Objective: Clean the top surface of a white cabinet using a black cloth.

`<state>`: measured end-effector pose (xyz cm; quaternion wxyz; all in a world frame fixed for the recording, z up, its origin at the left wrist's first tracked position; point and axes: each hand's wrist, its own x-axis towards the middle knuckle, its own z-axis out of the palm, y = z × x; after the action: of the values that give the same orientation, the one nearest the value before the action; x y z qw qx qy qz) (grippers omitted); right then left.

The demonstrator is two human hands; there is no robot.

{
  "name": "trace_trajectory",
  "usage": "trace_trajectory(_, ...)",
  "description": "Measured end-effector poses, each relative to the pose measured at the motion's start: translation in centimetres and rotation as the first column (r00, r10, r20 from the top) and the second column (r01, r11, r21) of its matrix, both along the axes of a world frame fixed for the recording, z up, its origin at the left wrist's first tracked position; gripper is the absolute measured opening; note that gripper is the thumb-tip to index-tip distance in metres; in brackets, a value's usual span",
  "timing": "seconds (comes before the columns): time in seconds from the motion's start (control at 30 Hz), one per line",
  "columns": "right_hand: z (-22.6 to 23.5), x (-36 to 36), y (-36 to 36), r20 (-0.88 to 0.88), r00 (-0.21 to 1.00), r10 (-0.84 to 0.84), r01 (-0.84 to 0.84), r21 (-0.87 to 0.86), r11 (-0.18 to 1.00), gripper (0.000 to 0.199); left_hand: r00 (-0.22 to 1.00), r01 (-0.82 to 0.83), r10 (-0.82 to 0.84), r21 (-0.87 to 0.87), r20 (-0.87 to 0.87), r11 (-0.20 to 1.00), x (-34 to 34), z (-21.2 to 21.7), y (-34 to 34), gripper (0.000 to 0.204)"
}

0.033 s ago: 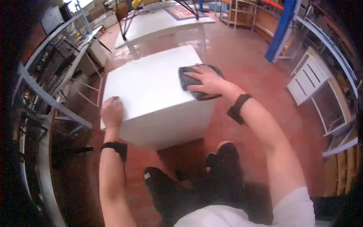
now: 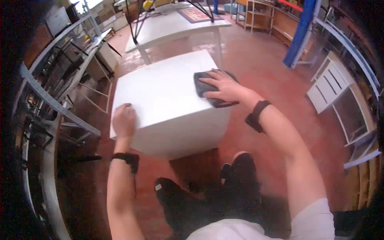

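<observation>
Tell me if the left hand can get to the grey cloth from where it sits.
Probably yes. The left hand rests on the near left corner of the white box, and bare top lies between it and the grey cloth. The right hand presses on the cloth, covering part of it.

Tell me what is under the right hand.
Under the right hand lies a dark grey cloth, flat on the white box-shaped cabinet. The cabinet surface beneath the cloth is hidden.

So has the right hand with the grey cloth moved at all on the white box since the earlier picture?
No. The right hand lies flat on the grey cloth at the far right edge of the white box, as before.
</observation>
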<state>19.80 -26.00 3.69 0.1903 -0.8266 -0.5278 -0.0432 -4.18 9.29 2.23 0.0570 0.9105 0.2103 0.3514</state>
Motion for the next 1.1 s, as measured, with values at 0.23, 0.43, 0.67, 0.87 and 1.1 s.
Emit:
trace_trajectory(0.23,-0.2,2.1,0.3,-0.093,0.994,0.065,-0.066,-0.011,0.998,0.076,0.957,-0.116,0.087,-0.090,-0.276,0.989,2.0,-0.3,-4.7,0.062)
trace_trajectory(0.43,0.7,5.6,2.8,-0.036,0.994,0.104,-0.109,-0.171,0.979,0.070,0.920,-0.076,0.099,0.077,-0.379,0.994,1.5,-1.4,-2.7,0.067)
trace_trajectory(0.67,2.1,10.7,4.8,-0.055,0.998,0.034,-0.047,-0.279,0.959,0.073,0.919,-0.101,0.095,0.005,-0.381,0.995,1.7,0.1,-5.1,0.068)
trace_trajectory(0.87,2.3,14.7,7.5,-0.149,0.988,-0.043,0.011,-0.210,0.978,0.077,0.942,-0.068,0.074,0.030,-0.328,0.997,1.7,0.3,-5.2,0.066)
trace_trajectory(1.1,2.4,17.2,9.5,-0.102,0.993,-0.064,0.045,-0.175,0.984,0.078,0.942,-0.079,0.078,0.012,-0.325,0.997,1.5,0.2,-5.4,0.064)
